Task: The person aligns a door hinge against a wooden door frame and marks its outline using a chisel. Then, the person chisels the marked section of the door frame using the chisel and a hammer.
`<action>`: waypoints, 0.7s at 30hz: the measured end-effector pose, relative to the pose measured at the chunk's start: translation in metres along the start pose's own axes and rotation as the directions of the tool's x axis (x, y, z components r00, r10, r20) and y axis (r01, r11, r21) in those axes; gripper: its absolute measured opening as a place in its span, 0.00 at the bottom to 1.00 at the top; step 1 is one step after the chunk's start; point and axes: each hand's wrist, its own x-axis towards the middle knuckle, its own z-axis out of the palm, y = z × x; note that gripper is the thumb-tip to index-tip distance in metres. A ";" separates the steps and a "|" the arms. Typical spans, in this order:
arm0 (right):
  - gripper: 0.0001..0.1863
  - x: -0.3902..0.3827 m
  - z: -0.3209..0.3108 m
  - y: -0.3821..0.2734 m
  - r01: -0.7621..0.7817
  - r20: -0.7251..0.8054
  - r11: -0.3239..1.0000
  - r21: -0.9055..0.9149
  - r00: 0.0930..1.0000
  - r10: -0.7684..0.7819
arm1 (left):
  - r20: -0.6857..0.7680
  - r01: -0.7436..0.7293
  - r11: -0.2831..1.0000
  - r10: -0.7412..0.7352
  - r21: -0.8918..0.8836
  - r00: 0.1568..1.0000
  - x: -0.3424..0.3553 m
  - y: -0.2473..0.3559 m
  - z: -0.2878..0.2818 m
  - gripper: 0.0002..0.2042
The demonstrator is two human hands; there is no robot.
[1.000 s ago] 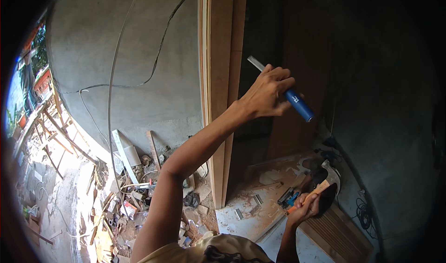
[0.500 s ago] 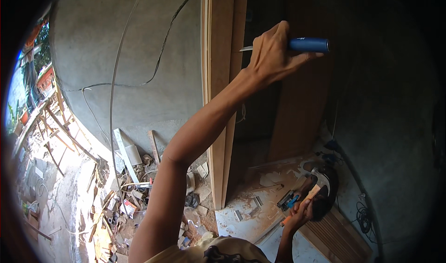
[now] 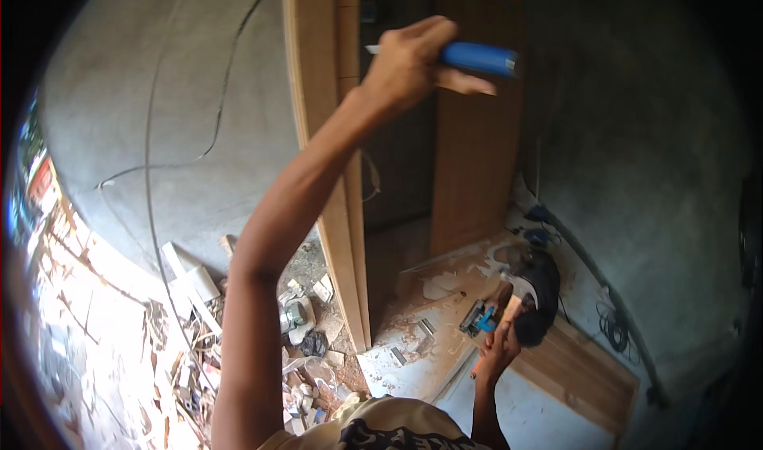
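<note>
My left hand (image 3: 409,61), raised on an outstretched arm, grips a chisel by its blue handle (image 3: 481,57). The thumb stretches out below the handle, and a short bit of pale blade (image 3: 372,50) shows past the other side of the fist. Beside the blade stands an upright wooden door frame (image 3: 318,116); whether they touch, I cannot tell. Low on the right, my right hand (image 3: 499,345) is closed round a pale wooden bar (image 3: 513,311) with an orange lower end. Its upper end overlaps a co-worker behind it, so its full shape is unclear.
A co-worker (image 3: 544,291) crouches low beyond my right hand, beside a blue-and-black power tool (image 3: 479,318). A wooden panel (image 3: 576,370) lies on the pale floor; another board (image 3: 477,132) leans upright. Rubble (image 3: 302,339) lies left of the frame. Cables hang on the grey wall (image 3: 191,100).
The view has shifted, so the frame and wall sit farther left. My left hand with the chisel shows higher and more to the left. The right hand keeps its hold on the bar.
</note>
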 end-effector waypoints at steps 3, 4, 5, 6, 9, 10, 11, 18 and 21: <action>0.27 0.001 0.005 0.012 -0.030 0.047 1.000 0.008 0.998 0.029 | -0.029 -0.120 0.988 0.123 0.094 0.992 0.016 -0.012 0.003 0.24; 0.27 0.000 0.014 0.007 -0.059 0.023 0.998 0.020 0.998 0.059 | -0.028 -0.110 0.986 0.114 0.121 0.993 0.017 -0.015 -0.001 0.24; 0.20 -0.008 0.024 -0.005 -0.060 0.015 0.998 0.024 0.998 0.060 | -0.089 -0.038 0.985 0.053 0.170 0.995 0.017 -0.017 -0.004 0.22; 0.20 -0.007 0.027 -0.003 -0.057 0.030 0.998 0.015 0.998 0.056 | -0.155 0.036 0.978 -0.003 0.208 0.988 0.015 -0.019 -0.007 0.21; 0.21 -0.007 0.025 0.001 -0.002 0.007 1.000 -0.028 1.000 0.003 | -0.279 0.075 0.988 -0.034 0.137 0.960 0.021 -0.028 -0.014 0.21; 0.21 -0.007 0.023 -0.002 -0.009 0.022 0.999 -0.052 1.000 0.010 | -0.305 0.095 0.990 -0.058 0.107 0.950 0.022 -0.033 -0.015 0.21; 0.21 -0.007 0.022 -0.004 -0.015 0.036 0.997 -0.075 0.999 0.017 | -0.312 0.098 0.989 -0.059 0.110 0.948 0.024 -0.039 -0.016 0.21; 0.22 0.003 0.008 0.010 0.015 0.002 0.992 -0.122 1.000 -0.015 | -0.333 0.040 0.993 0.000 0.111 0.943 0.029 -0.063 -0.020 0.16; 0.21 0.001 0.012 0.008 0.017 -0.023 0.992 -0.127 1.000 -0.020 | -0.342 0.020 0.993 0.021 0.117 0.940 0.027 -0.068 -0.023 0.16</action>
